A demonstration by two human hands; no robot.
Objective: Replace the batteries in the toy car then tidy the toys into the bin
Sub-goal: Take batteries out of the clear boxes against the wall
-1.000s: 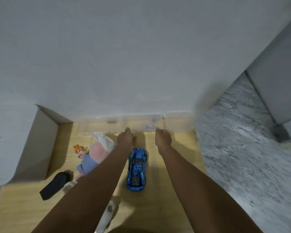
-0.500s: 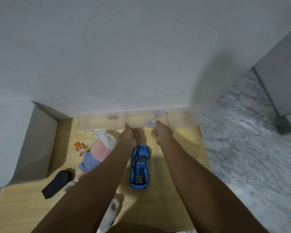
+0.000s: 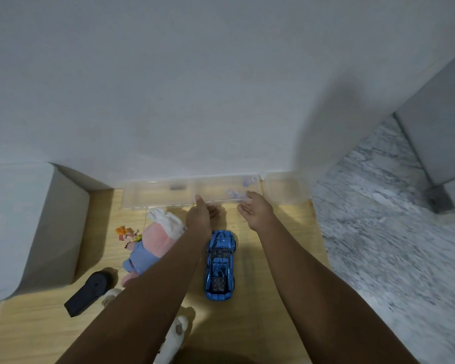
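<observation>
Both arms reached forward over the pale wooden surface toward a long clear plastic bin set against the white wall. The left hand hovered just short of the bin's near rim with its thumb raised and the other fingers loosely curled, holding nothing that could be seen. The right hand lay palm-up with its fingers relaxed and spread, its fingertips at the bin's near edge; whether they touched the rim could not be told. Between the two forearms, just behind the wrists, sat the glossy metallic-blue toy sports car, upright on its wheels with its nose toward the hands. It looked rigid, light and slick, so it would best be taken across the body at its sides, not by the thin windscreen parts. Left of the left forearm lay a soft pink-and-blue plush doll, easily squeezed anywhere, with a small orange-haired figurine beside it and a black wedge-shaped remote control nearer the elbow.
</observation>
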